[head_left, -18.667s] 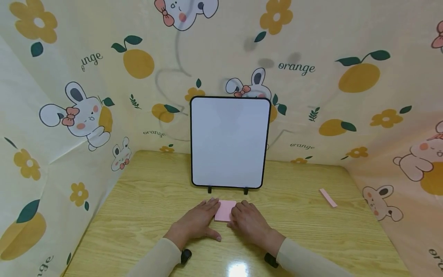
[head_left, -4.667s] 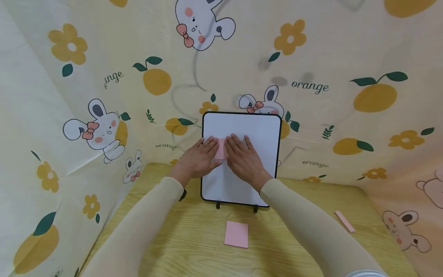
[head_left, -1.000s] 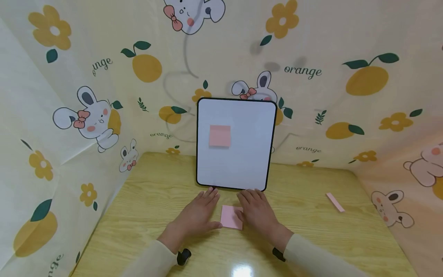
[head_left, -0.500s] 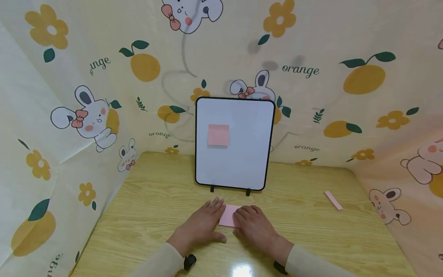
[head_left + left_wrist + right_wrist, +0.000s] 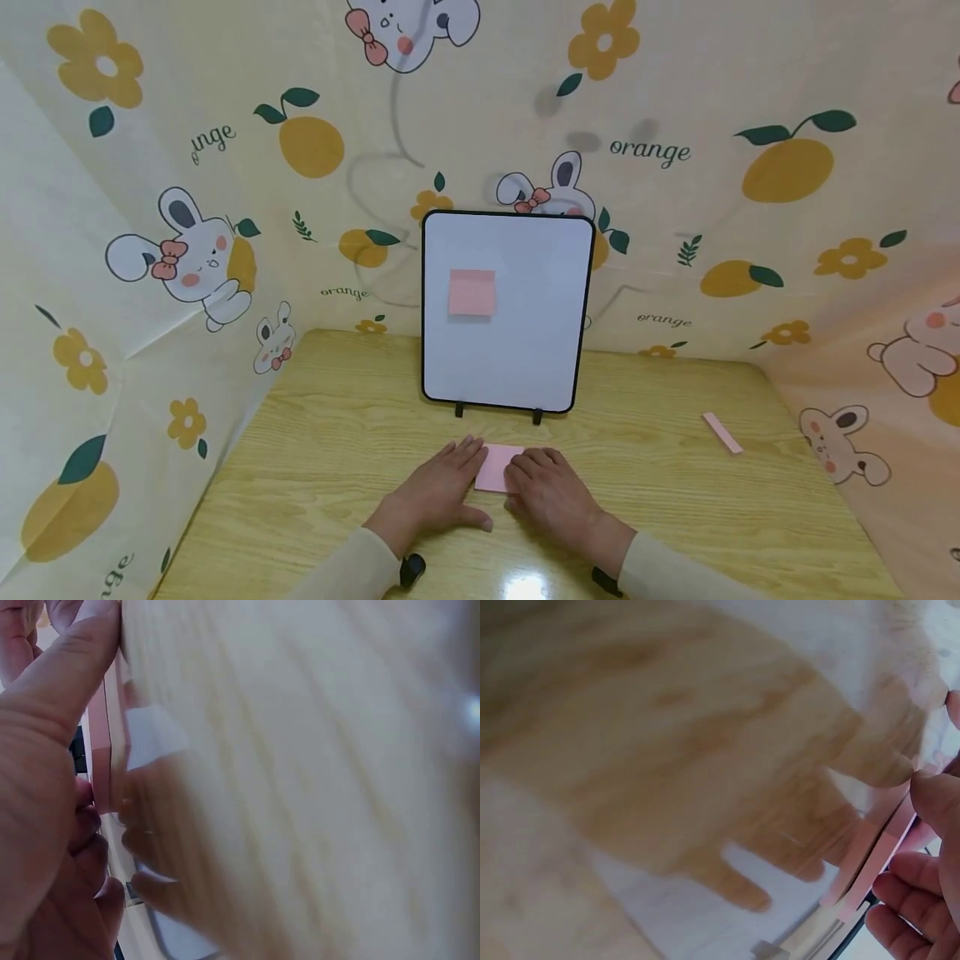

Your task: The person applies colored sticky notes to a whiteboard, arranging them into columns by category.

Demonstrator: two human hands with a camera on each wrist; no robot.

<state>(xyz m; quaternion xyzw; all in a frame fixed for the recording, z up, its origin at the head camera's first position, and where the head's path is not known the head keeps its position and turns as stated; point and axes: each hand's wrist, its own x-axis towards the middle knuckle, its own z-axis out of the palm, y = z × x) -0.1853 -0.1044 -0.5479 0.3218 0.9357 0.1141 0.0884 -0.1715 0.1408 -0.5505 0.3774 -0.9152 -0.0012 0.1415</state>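
the room is bright from where i stand, with one white patch of glare [image 5: 524, 587] at six o'clock on the glossy tabletop [image 5: 337, 392], soft grey shadows [image 5: 581, 141] on the cloth backdrop [image 5: 487, 108] near eleven and one, and a slim shadow under the pink note [image 5: 472, 292]. the head view is fairly crisp, but both wrist views are dim and blurred: a white glint [image 5: 472, 712] between two and three o'clock in the left, murk toward ten and a smeary hand reflection [image 5: 731, 885] in the right.

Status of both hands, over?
Left hand, fingers straight, at left edge of square pink paper pad. Right hand curled at right edge, grip unclear. Nothing visibly blocking.
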